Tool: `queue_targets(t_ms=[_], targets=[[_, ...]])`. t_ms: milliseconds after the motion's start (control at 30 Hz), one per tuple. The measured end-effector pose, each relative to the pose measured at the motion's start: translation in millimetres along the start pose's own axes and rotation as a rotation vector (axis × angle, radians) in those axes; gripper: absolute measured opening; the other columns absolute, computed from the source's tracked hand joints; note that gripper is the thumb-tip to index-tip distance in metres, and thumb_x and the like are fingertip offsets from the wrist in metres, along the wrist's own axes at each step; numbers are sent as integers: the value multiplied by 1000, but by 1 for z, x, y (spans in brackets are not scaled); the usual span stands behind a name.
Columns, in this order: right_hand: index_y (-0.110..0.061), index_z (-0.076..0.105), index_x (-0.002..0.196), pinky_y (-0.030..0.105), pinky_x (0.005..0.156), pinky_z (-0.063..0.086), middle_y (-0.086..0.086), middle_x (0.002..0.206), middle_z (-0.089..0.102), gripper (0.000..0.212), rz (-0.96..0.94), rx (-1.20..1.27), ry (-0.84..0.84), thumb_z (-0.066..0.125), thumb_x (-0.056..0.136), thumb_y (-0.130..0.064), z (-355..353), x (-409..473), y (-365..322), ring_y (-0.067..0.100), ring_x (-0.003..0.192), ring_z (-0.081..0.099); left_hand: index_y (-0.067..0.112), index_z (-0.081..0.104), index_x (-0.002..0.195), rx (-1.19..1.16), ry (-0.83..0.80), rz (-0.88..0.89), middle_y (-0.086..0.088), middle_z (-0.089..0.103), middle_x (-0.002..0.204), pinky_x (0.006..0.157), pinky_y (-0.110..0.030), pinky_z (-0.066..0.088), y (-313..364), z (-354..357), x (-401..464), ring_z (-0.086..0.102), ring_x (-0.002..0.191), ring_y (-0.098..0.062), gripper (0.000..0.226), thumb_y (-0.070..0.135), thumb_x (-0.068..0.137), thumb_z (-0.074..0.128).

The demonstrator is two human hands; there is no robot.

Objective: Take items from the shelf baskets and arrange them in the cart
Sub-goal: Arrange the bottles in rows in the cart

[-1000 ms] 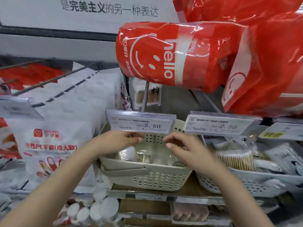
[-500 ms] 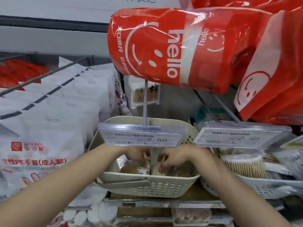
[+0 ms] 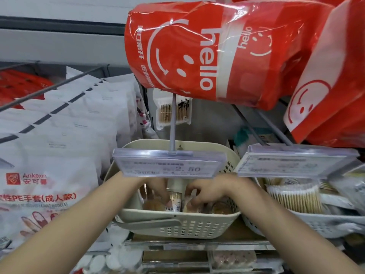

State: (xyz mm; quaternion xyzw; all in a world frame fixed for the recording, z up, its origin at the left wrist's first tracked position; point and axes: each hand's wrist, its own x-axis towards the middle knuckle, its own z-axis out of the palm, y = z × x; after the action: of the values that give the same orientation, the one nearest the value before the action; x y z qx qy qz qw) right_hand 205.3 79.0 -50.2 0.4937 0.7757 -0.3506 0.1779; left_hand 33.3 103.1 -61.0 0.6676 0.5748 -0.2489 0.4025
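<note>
A cream slotted basket (image 3: 177, 228) sits on the shelf under a hanging price tag (image 3: 169, 165) marked 2.50. Both my hands are inside it. My left hand (image 3: 154, 188) closes its fingers around a small upright toothpick bottle (image 3: 174, 196) with a white cap. My right hand (image 3: 213, 190) curls its fingers down onto clear round containers (image 3: 221, 207) in the basket; whether it grips one is hidden. The price tag covers both wrists. The cart is out of view.
A white basket (image 3: 316, 224) of cotton swab packs (image 3: 296, 198) stands to the right under a second price tag (image 3: 296, 163). Red "hello" tissue packs (image 3: 207, 52) hang overhead. White glove bags (image 3: 49, 175) fill the left side.
Both hands have gone from the basket's rim down into it. The left fingers have closed on the toothpick bottle. My head has moved closer and lower.
</note>
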Motion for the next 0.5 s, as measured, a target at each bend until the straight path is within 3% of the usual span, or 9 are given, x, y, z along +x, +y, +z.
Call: queue_targets(t_ms=[67,133,200,267,333,400,433,500], targets=[[-22,50,132,26,72,41,-2,119,56,46,-4,-25,5,62,90,-38,1,-1,0,12,93,50,11,59,116,57,-60,-104,-3,64,98,68,-22,55,-2,1,-4,63,86,-16,41,37,86,67],[-24,47,135,29,79,40,-1,126,53,49,-7,-51,1,62,90,-38,1,-2,1,12,97,47,8,57,117,116,-86,-180,-4,63,94,51,-19,53,1,5,-7,59,67,-13,45,40,86,65],[-24,46,134,26,77,41,-2,123,52,49,-20,-28,-10,63,90,-34,1,-2,1,11,96,47,5,56,120,107,-113,-207,-6,62,89,45,-22,50,3,9,-4,57,62,-14,50,40,86,66],[-23,48,128,23,71,44,-6,107,52,43,-27,0,-19,65,89,-28,0,-1,-1,11,90,50,5,56,121,68,-130,-218,-6,59,86,52,-24,51,5,10,-4,59,68,-16,48,37,87,66],[-22,49,119,28,75,49,-6,101,51,36,-21,2,-17,67,88,-27,0,0,-1,15,92,56,6,59,117,71,-136,-206,-6,60,91,64,-26,52,4,10,-4,61,76,-17,43,36,87,66],[-23,48,114,32,80,52,-3,106,53,35,-7,9,-17,69,86,-28,-1,1,0,19,97,59,12,64,96,87,-138,-166,-2,62,85,63,-24,53,1,6,-6,61,72,-14,25,35,87,67],[-23,48,117,31,80,51,-3,106,52,39,-9,5,-11,70,85,-29,-2,0,0,18,97,57,15,62,88,89,-148,-144,0,62,82,61,-21,53,-1,3,-7,61,69,-11,18,33,87,66],[-22,47,128,28,80,47,-5,105,50,53,-17,-26,11,71,82,-32,-3,-1,-1,15,98,52,15,63,92,86,-134,-85,-3,66,86,65,-20,52,-5,-1,-13,62,71,-12,13,27,87,64]])
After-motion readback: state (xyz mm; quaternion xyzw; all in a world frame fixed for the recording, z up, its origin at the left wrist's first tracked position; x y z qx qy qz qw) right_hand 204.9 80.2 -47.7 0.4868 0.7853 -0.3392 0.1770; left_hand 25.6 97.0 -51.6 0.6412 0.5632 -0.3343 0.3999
